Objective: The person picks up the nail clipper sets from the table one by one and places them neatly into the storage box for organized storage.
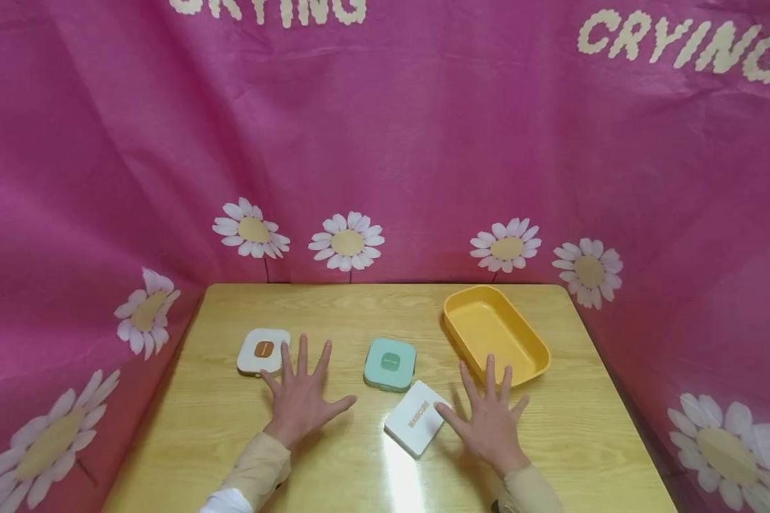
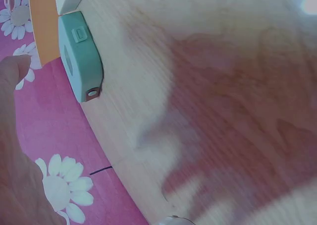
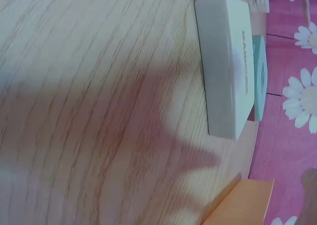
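Both hands hover over the table with fingers spread wide and nothing in them. My left hand [image 1: 300,402] is nearest a white rounded-square case [image 1: 250,353] with a brown label, its fingertips overlapping the case's edge in the head view. Right of it lies a mint-green case [image 1: 390,365] of like shape; its side latch shows on the green case [image 2: 81,56] in the left wrist view. A white box [image 1: 416,420] lettered MANICURE lies at an angle, overlapped by the thumb of my right hand [image 1: 490,427]. That hand's other fingertips overlap the near end of a yellow tray [image 1: 539,354].
The wooden table [image 1: 334,306] ends at a pink curtain [image 1: 423,142] printed with daisies and white letters, which hangs behind it and along both sides. The yellow tray stands at the back right, with nothing inside. Hand shadows fall on the wood.
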Demonstrator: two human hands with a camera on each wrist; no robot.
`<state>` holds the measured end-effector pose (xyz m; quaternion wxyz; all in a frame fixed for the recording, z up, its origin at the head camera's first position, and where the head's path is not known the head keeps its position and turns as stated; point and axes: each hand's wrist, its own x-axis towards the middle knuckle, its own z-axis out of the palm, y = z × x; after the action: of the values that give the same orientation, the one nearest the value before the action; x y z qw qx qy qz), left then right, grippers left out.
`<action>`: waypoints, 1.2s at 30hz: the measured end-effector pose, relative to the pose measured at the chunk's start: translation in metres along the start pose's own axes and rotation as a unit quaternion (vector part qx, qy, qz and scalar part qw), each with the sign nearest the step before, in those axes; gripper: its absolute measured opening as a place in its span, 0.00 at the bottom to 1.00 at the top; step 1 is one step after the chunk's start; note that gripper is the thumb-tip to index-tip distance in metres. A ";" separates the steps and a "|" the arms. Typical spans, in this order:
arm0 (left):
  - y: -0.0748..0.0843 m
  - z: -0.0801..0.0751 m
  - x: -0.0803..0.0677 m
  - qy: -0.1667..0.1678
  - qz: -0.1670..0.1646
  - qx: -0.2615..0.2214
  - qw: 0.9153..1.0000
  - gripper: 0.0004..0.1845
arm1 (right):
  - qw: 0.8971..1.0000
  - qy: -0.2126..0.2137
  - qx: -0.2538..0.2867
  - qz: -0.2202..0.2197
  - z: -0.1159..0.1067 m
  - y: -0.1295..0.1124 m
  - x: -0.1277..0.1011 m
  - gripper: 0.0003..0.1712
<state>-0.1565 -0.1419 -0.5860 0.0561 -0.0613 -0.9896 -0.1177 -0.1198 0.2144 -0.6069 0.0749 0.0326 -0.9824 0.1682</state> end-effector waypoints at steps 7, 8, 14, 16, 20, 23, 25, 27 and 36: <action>0.008 0.001 0.007 -0.003 0.003 -0.004 1.000 0.64 | 1.000 0.016 -0.005 0.001 0.001 0.009 0.001 0.56; 0.009 0.001 0.008 -0.005 0.002 -0.006 1.000 0.64 | 1.000 0.019 -0.002 0.001 0.001 0.009 0.002 0.56; 0.013 0.001 0.014 -0.013 0.002 -0.010 1.000 0.64 | 1.000 0.009 0.006 0.014 -0.003 0.009 0.001 0.59; 0.014 0.002 0.016 -0.008 0.004 -0.011 1.000 0.64 | 1.000 0.007 0.010 0.018 -0.004 0.009 0.002 0.59; 0.015 0.003 0.021 -0.007 0.006 -0.012 1.000 0.64 | 0.999 0.016 0.019 0.022 -0.005 0.010 0.003 0.59; 0.018 0.005 0.026 -0.007 0.008 -0.013 1.000 0.64 | 0.999 0.018 0.016 0.023 -0.007 0.012 0.004 0.58; 0.019 0.006 0.029 -0.001 0.010 -0.015 1.000 0.64 | 1.000 0.014 0.013 0.025 -0.008 0.012 0.005 0.57; 0.021 0.007 0.032 0.002 0.013 -0.015 1.000 0.64 | 0.999 0.011 0.014 0.028 -0.009 0.013 0.005 0.56; 0.028 0.010 0.044 -0.007 0.021 -0.024 0.999 0.63 | 0.998 -0.001 0.038 0.046 -0.011 0.022 0.009 0.58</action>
<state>-0.1973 -0.1073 -0.5835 0.0505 -0.0844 -0.9853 -0.1398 -0.1293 0.2384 -0.6022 0.0647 -0.0094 -0.9758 0.2088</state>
